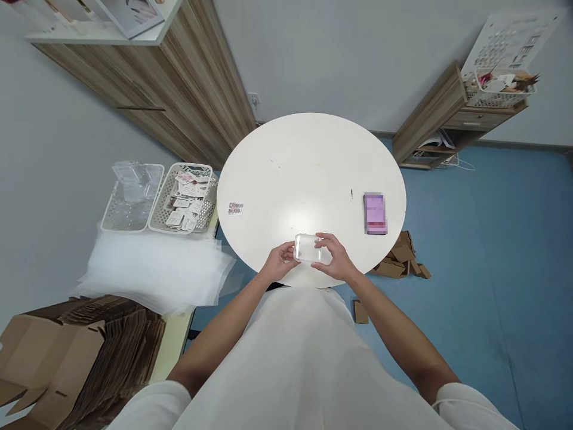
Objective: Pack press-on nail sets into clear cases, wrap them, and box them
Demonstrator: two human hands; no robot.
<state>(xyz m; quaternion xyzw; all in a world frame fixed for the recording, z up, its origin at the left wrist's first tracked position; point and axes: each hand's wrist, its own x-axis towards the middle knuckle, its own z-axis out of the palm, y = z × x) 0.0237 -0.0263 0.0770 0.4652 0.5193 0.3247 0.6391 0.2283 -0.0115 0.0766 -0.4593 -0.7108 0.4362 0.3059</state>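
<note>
Both of my hands hold a small clear plastic box (308, 247) over the near edge of the round white table (308, 173). My left hand (280, 261) grips its left end, fingers curled round it. The fingers of my right hand (333, 255) close over its top and right side. A small pink card of stickers (235, 208) lies at the table's left edge. A pink-purple phone-sized object (375, 213) rests near the right edge.
Left of the table stand two white mesh baskets, one with clear plastic boxes (132, 194), one with several small packets (185, 197). Below them lie white foam sheets (156, 272) and flattened cardboard boxes (76, 352). Cardboard scraps (400, 257) lie on the blue floor.
</note>
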